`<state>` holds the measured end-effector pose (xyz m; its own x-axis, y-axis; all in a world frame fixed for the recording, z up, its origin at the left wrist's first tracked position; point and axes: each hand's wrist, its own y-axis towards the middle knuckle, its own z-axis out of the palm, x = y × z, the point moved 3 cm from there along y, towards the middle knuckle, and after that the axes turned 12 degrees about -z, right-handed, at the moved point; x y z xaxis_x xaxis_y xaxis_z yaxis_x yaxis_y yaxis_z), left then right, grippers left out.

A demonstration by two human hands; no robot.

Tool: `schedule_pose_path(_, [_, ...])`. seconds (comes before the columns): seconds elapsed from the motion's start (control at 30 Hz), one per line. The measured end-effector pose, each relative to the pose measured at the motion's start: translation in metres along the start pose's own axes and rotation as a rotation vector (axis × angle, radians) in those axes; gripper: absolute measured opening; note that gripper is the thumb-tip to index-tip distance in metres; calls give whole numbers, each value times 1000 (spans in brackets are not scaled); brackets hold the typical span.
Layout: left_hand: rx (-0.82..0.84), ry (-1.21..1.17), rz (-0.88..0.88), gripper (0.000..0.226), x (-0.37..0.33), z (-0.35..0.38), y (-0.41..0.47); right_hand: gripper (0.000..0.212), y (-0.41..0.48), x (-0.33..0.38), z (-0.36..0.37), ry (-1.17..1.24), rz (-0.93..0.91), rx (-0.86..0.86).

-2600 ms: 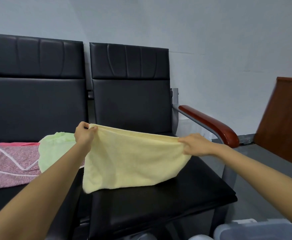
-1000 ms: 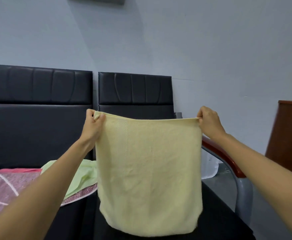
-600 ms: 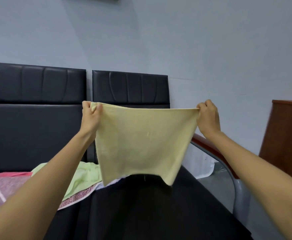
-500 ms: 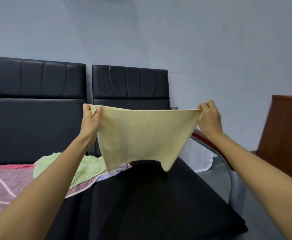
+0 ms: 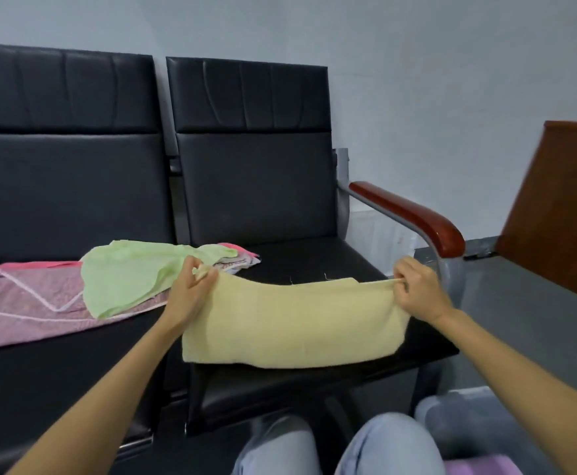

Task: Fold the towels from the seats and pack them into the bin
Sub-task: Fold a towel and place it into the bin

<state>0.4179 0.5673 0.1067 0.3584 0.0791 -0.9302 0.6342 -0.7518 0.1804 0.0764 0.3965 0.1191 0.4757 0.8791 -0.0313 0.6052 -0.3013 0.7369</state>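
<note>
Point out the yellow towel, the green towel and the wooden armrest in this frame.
yellow towel (image 5: 290,323): head view, middle of the cloth.
green towel (image 5: 126,275): head view, centre of its spread-out part.
wooden armrest (image 5: 410,214): head view, middle of its red-brown top.

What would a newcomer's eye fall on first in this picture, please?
The pale yellow towel, spread across the right black seat, with the left hand and the right hand pinching its far corners. Beside it, a light green towel lies on a pink towel on the left seat; a red-brown armrest stands at the right.
</note>
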Motion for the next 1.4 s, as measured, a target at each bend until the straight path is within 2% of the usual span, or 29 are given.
schedule_pose_path(0.13, [75, 121, -95, 20, 34, 5, 5, 10, -14, -8, 35, 71, 109, 243])
schedule_pose_path(0.27, [75, 141, -125, 20, 45, 5, 23, 10, 12, -11, 54, 138, 226, 220])
schedule_pose_path(0.37, [-4, 139, -132, 22, 46, 2, 45, 19, 45, -22, 71, 96, 327, 198])
schedule_pose_path(0.47, [-23, 275, -192, 21, 58, 8, 69, 17, 62, -35, 99, 78, 424, 298])
schedule_pose_path(0.57, [7, 463, -258, 15, 87, 19, 83, 20, 52, -36, 140, 37, 431, 512])
schedule_pose_path(0.63, [-26, 520, -263, 18, 102, 21, 84, 23, 37, -29, 154, -46, 440, 593])
schedule_pose_path(0.77, [-26, 540, -260, 21, 109, 22, 90, 33, 19, -26, 167, -167, 475, 555])
schedule_pose_path(0.83, [-12, 494, -332, 22, 107, 19, 91, 37, 17, -28, 167, -171, 505, 555])
schedule_pose_path(0.97, [79, 390, -590, 29, 102, 14, 81, 42, 23, -19, 164, -264, 550, 604])
schedule_pose_path(1.03, [147, 289, -702, 28, 94, 13, 72, 46, 33, -5, 162, -326, 489, 575])
schedule_pose_path(1.1, [225, 220, -785, 27, 90, 13, 63, 47, 41, 16, 162, -225, 395, 504])
schedule_pose_path(1.2, [259, 147, -814, 33, 91, 14, 54, 45, 50, 64, 165, 224, 374, 442])
schedule_pose_path(1.27, [222, 93, -772, 40, 90, 15, 51, 46, 52, 97, 174, 357, 311, 537])
schedule_pose_path(1.37, [171, 116, -671, 40, 76, 9, 51, 57, 42, 133, 194, 302, 237, 805])
schedule_pose_path(1.4, [151, 129, -638, 39, 68, 6, 52, 60, 40, 140, 198, 279, 236, 848])
